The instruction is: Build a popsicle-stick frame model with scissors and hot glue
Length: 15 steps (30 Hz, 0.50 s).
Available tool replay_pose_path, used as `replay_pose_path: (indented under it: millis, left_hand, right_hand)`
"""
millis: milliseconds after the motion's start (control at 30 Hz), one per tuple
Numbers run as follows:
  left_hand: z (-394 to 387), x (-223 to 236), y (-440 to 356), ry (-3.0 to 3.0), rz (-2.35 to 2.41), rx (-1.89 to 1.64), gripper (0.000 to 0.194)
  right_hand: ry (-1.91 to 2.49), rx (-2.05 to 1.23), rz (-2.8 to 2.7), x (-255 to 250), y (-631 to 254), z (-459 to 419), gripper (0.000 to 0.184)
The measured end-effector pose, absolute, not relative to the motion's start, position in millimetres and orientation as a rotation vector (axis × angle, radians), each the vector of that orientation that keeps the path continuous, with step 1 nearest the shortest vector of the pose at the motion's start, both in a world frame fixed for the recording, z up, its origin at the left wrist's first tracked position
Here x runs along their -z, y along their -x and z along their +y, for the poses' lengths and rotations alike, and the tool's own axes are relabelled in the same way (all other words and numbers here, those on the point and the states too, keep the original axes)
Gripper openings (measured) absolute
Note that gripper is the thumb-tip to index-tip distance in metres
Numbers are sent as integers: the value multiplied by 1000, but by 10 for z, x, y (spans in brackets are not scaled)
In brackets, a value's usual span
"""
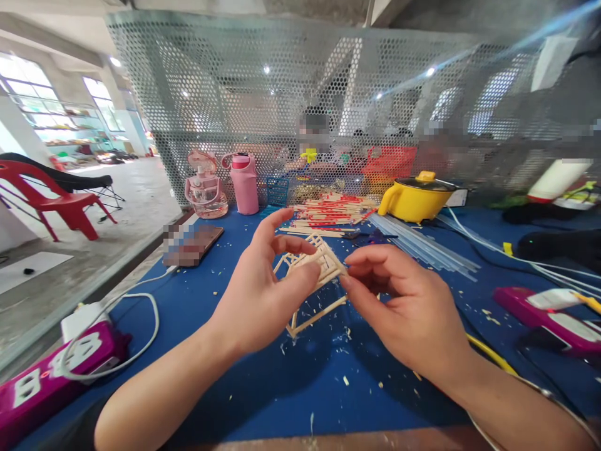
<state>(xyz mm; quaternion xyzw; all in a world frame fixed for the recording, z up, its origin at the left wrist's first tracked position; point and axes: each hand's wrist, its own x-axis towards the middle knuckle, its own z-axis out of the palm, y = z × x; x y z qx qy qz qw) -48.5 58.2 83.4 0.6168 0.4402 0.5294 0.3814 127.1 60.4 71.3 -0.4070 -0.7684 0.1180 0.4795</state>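
Framework (328,263) of pale wooden sticks sits at the dial's centre, with twelve pointing away from the person; whether its base touches the blue tabletop (263,401) or hangs just above it, I cannot tell. The left hand (275,275) comes in from about eight o'clock, its grip narrowed to a small gap, thumb and a bent finger closed over the upper lattice, index finger raised. The right hand (399,294) reaches in from four, its grip drawn to a tight pinch at the framework's right-hand corner; whether a separate stick is held there is too small to tell.

At twelve lies a pile of red-marked wooden sticks (328,210), with a perforated metal screen (263,81) behind. A blue openwork basket (277,191) stands at eleven, a pink flask (244,188) between ten and eleven, and a clear pink-lidded bottle (206,203) at ten. A phone (211,241) lies just past nine, a purple power strip (44,382) at eight. A yellow electric pot (417,200) stands near two; translucent rods (422,244) lie between two and three. Pale scraps dot the surface around six.
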Motion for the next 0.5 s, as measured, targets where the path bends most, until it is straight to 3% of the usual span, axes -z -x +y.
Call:
replay_pose_path:
  millis: [500]
  left_hand:
    - [563, -814, 443, -1745, 1284, -1436, 60]
  right_hand:
    - [983, -278, -1906, -726, -1240, 568, 15]
